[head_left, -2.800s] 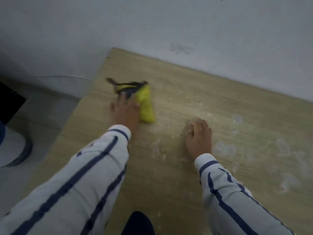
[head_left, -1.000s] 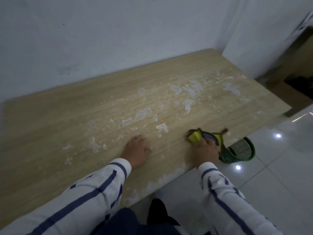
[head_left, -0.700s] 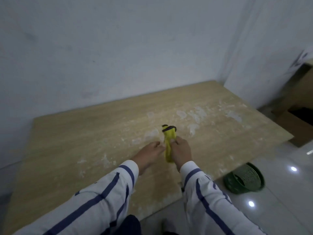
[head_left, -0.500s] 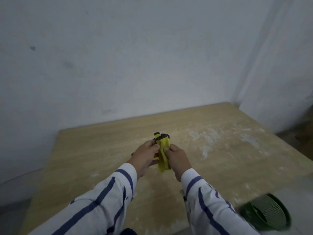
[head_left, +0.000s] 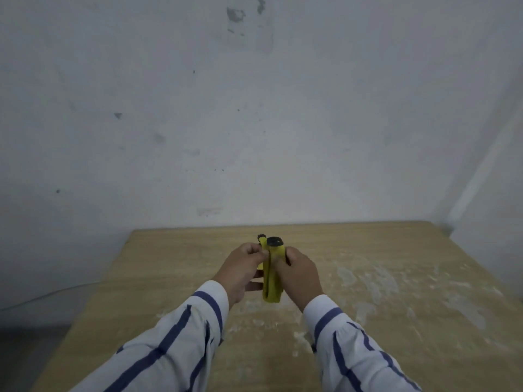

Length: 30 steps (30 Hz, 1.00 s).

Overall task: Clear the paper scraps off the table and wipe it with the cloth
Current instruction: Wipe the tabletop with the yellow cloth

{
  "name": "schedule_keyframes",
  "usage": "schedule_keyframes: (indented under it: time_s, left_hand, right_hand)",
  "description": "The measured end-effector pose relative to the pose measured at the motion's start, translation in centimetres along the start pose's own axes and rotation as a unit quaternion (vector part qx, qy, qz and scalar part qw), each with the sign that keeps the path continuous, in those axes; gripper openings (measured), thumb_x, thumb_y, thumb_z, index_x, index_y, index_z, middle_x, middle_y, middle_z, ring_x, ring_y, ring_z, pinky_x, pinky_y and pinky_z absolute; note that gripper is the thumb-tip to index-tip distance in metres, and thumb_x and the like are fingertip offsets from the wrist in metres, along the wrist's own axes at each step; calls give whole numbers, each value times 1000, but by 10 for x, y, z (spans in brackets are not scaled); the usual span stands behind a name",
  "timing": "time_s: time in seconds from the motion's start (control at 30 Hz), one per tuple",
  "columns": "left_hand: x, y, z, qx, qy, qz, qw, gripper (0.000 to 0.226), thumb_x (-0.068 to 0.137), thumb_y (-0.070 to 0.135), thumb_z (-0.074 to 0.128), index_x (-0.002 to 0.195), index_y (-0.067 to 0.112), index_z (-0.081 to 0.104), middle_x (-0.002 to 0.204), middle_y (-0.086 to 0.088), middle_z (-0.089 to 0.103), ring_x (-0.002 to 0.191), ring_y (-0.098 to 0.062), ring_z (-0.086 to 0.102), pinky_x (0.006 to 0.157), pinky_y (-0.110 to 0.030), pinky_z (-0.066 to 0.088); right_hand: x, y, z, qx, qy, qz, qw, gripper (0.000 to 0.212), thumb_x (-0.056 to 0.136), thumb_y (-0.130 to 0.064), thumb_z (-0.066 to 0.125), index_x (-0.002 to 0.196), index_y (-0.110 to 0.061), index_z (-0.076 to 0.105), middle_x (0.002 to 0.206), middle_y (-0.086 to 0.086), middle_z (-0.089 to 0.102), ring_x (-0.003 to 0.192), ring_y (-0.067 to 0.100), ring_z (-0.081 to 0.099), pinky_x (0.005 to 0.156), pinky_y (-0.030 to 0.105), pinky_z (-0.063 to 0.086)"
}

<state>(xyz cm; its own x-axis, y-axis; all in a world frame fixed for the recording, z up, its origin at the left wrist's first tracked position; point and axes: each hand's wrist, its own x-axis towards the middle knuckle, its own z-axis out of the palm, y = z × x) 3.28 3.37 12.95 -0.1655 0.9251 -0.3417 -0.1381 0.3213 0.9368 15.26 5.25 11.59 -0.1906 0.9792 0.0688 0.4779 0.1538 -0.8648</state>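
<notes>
Head view, read from left to right with the table (head_left: 175, 267) as landmark. Your left hand (head_left: 240, 271), in a striped sleeve (head_left: 181, 335), is raised above the middle of the table, thumb and fingers pinched on the left edge of the cloth (head_left: 272, 275). The cloth, yellow with a dark trim at its top, hangs folded and upright between your two hands, clear of the table surface. Your right hand (head_left: 300, 274) is closed around the cloth's right side. To the right of your hands, pale smears (head_left: 368, 281) mark the table's surface; whether these are paper residue or dust cannot be told from this blurred view. Behind the table's far edge stands a scuffed white wall (head_left: 254, 123).
</notes>
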Motion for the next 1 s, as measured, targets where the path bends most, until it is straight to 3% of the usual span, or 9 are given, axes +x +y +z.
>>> schedule_keyframes:
  time_s: [0.1, 0.2, 0.33, 0.43, 0.57, 0.67, 0.8, 0.9, 1.0]
  left_hand:
    - [9, 8, 6, -32, 19, 10, 999, 9, 94, 18, 53, 86, 14, 54, 91, -11, 65, 80, -27, 65, 70, -42, 58]
    - [16, 15, 11, -56, 45, 31, 997, 9, 94, 17, 52, 86, 13, 54, 87, -11, 60, 79, -27, 62, 65, -38, 55]
    - [20, 18, 29, 18, 27, 49, 998, 12, 93, 24, 52, 91, 13, 57, 90, -9, 63, 83, -27, 62, 65, -35, 53]
    - [25, 17, 38, 112, 50, 84, 989, 18, 89, 36, 58, 99, 20, 60, 100, -3, 67, 92, -22, 63, 81, -39, 51]
    - [30, 18, 37, 232, 32, 110, 966, 26, 82, 28, 67, 103, 23, 54, 105, 3, 64, 95, -18, 61, 80, -36, 51]
    - [31, 22, 36, 323, 62, 126, 936, 21, 89, 30, 57, 108, 26, 50, 106, 2, 61, 94, -17, 57, 75, -31, 46]
    - [27, 36, 27, 392, 33, 119, 912, 23, 90, 35, 50, 109, 24, 55, 107, 2, 61, 91, -16, 58, 75, -32, 48]
    - [20, 46, 14, 457, -3, 132, 880, 23, 92, 27, 49, 114, 23, 53, 106, 3, 56, 90, -15, 54, 66, -25, 42]
    - [14, 54, -10, 454, -35, 136, 880, 22, 89, 26, 57, 110, 22, 54, 101, 2, 60, 86, -15, 56, 65, -25, 44]
  right_hand:
    - [19, 7, -16, 109, 67, 66, 990, 25, 85, -16, 51, 63, -11, 40, 62, 7, 37, 59, 20, 33, 57, 33, 29]
    - [34, 10, -34, 144, 108, 94, 979, 23, 84, -16, 51, 65, -11, 39, 62, 6, 35, 59, 20, 32, 57, 32, 28]
    - [43, -1, -36, 108, 2, 70, 992, 14, 77, -25, 55, 78, -10, 57, 74, 8, 58, 70, 25, 54, 66, 40, 51]
    - [53, 1, -33, 134, -56, 98, 984, 21, 68, -20, 52, 79, -4, 60, 83, 19, 66, 81, 35, 64, 74, 56, 55]
    - [62, 3, -43, 138, -106, 83, 981, 22, 76, -1, 49, 90, -5, 66, 94, 23, 68, 82, 33, 66, 73, 49, 58]
    - [67, 6, -48, 111, -135, 58, 983, 21, 81, -5, 53, 100, -5, 62, 99, 20, 67, 78, 25, 66, 72, 43, 59]
    - [77, 6, -54, 72, -144, 1, 987, 60, 77, -10, 63, 132, -23, 42, 123, 0, 48, 110, 21, 50, 80, 32, 47]
    - [88, 1, -52, 12, -225, -47, 973, 44, 74, -10, 66, 115, -22, 57, 120, 2, 54, 109, 21, 50, 85, 37, 46]
    - [94, -7, -46, -1, -227, -67, 972, 9, 73, -13, 69, 78, -14, 62, 84, 8, 63, 82, 26, 57, 73, 41, 47]
